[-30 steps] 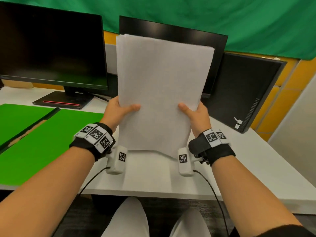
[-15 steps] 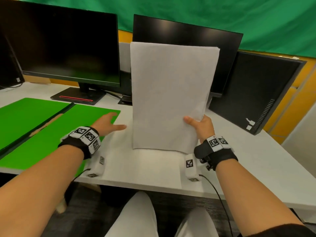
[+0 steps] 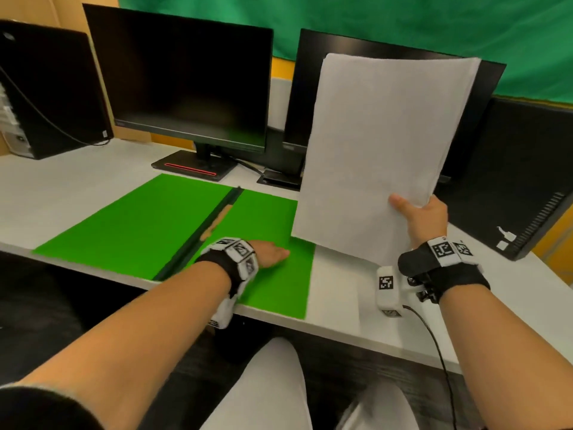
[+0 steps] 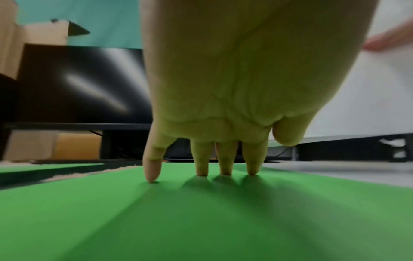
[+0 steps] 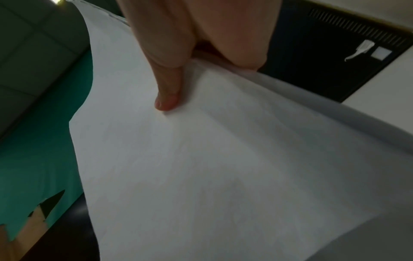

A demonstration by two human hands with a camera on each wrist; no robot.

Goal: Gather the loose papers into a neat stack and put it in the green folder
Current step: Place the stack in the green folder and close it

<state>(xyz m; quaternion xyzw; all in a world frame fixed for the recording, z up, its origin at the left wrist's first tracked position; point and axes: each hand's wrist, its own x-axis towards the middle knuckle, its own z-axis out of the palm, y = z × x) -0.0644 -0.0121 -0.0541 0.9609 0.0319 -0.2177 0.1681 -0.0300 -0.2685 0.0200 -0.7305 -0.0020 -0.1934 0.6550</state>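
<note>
A white paper stack [image 3: 381,156] stands upright in the air above the desk, gripped at its lower right edge by my right hand [image 3: 418,212]. In the right wrist view the thumb [image 5: 167,91] lies on the front sheet of the paper stack [image 5: 212,167], the other fingers behind it. The green folder [image 3: 148,225] lies open and flat on the desk to the left. My left hand [image 3: 271,252] lies on its right half with straight fingers. The left wrist view shows the fingertips [image 4: 202,170] touching the green folder [image 4: 201,220].
A monitor [image 3: 186,79] on a black stand stands behind the folder, a second monitor [image 3: 310,97] behind the papers. A black panel [image 3: 511,175] leans at the right, a black computer case [image 3: 46,91] at the far left. The white desk [image 3: 341,305] shows bare between folder and right wrist.
My left hand let go of the paper stack and moved left and down onto the folder's right half. My right hand alone now holds the stack, lifted off the desk.
</note>
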